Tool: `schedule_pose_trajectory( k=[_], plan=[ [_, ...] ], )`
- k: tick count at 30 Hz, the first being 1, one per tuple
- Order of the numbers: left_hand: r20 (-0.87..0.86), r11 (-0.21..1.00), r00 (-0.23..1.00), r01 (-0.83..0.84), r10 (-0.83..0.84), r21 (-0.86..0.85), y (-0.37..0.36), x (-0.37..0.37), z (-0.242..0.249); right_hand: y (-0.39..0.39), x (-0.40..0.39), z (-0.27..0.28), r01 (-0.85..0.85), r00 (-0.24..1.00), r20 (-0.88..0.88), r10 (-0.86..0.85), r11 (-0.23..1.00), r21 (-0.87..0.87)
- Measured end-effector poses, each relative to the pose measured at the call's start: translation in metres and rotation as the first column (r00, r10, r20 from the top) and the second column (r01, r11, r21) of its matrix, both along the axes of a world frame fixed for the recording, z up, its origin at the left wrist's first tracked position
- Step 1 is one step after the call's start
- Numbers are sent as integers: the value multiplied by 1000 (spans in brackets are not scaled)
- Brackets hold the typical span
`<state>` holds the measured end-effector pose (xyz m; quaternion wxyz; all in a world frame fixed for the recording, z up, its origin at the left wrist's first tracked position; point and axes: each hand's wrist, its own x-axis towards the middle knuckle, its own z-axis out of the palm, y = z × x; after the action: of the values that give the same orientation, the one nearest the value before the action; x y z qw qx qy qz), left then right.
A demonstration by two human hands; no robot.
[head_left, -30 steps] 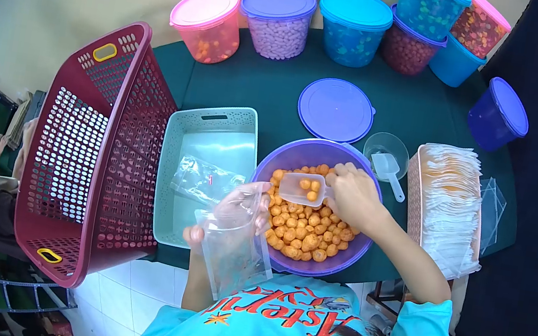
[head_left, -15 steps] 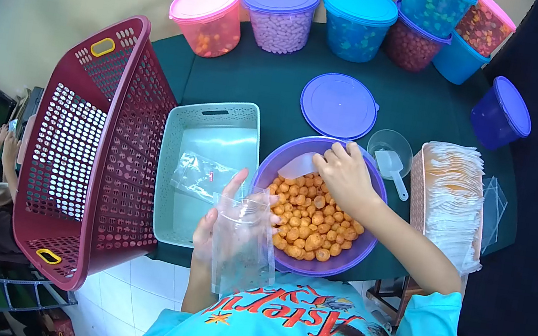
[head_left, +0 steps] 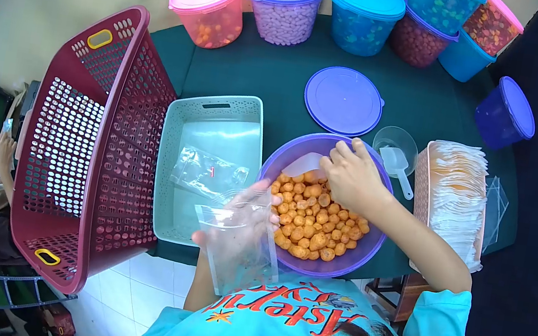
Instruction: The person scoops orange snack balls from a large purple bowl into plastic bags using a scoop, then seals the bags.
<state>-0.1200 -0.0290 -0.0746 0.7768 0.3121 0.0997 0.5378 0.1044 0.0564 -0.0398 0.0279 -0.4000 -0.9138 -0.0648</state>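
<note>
My left hand (head_left: 233, 213) holds a clear plastic bag (head_left: 238, 251) in front of the tub's left side. Its fingers show partly through the film, and the bag looks unfilled. Round orange snack balls (head_left: 316, 225) lie in a purple tub (head_left: 373, 244). Over the tub's far side, my right hand (head_left: 354, 178) is closed on a whitish translucent scoop (head_left: 304, 165), whose blade rests at the snacks. The hand covers the scoop's handle.
Left of the tub stands a pale green basket (head_left: 166, 173) with a plastic packet (head_left: 208, 174) inside, beside a tall maroon basket (head_left: 108, 163). A purple lid (head_left: 343, 100), another scoop (head_left: 396, 167) and a box of white packets (head_left: 453, 204) lie around. Lidded tubs (head_left: 283, 12) line the back.
The bag's mouth has spread wider and tipped to the left in my left hand. My right hand and the scoop have shifted only slightly. The whole view has moved a little.
</note>
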Motion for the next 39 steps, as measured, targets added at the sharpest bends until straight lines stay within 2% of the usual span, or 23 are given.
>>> schedule_pose_trajectory(
  k=[3, 6, 8, 11, 15, 17, 20, 23, 24, 26, 30, 32, 35, 37, 38, 39],
  plan=[
    [28, 999, 999, -25, 26, -39, -6, -1, -4, 5, -2, 0, -9, 999, 52, 11, 999, -47],
    [6, 995, 999, -38, 39, -88, -8, -5, -9, 5, -3, 2, -49, 997, 68, 47, 998, 29],
    [-29, 994, 999, -43, 40, -98, -6, -5, -11, 4, 1, 5, -37, 999, -8, 36, 995, -95],
    [32, 996, 999, -31, 34, -78, -4, -2, -11, 3, -1, 3, -96, 993, -74, 89, 991, -98],
    [202, 1000, 979, 21, -18, -14, -1, 2, -8, 0, 2, 0, -100, 990, -111, 92, 993, -69],
    [253, 999, 967, 34, -32, -2, 0, 2, -7, -3, 6, 10, -119, 991, -89, 100, 961, -249],
    [290, 998, 956, 59, -53, -11, 0, 1, -7, -10, 9, 6, -126, 986, -135, 100, 970, -206],
    [342, 997, 937, 75, -68, -9, 1, 3, -6, -9, 15, 2, -148, 978, -177, 107, 958, -244],
    [324, 998, 944, 63, -57, -7, 0, 3, -6, -10, 16, 5, -150, 978, -178, 109, 959, -241],
    [303, 999, 952, 43, -39, -6, -1, 2, -7, -14, 18, 15, -140, 990, -77, 119, 904, -404],
    [234, 1000, 972, 25, -26, 8, -3, -1, -9, -18, 18, 6, -147, 985, -142, 98, 910, -389],
    [194, 1000, 981, 7, -9, 12, -2, -1, -7, -15, 19, 7, -129, 989, -132, 71, 856, -501],
    [214, 1000, 976, 26, -29, 18, -2, -5, 9, -15, 23, 22, -106, 994, -90, 65, 809, -578],
    [-55, 985, 984, -166, 168, 35, -3, -18, 24, -19, 20, 18, -105, 994, -72, 77, 818, -565],
    [-58, 983, 982, -176, 179, 45, -6, -20, 36, -20, 19, 14, -90, 996, -52, 74, 827, -555],
    [-272, 923, 883, -352, 382, 152, -10, -20, 52, -18, 19, 10, -86, 996, -55, 66, 771, -631]
  ],
)
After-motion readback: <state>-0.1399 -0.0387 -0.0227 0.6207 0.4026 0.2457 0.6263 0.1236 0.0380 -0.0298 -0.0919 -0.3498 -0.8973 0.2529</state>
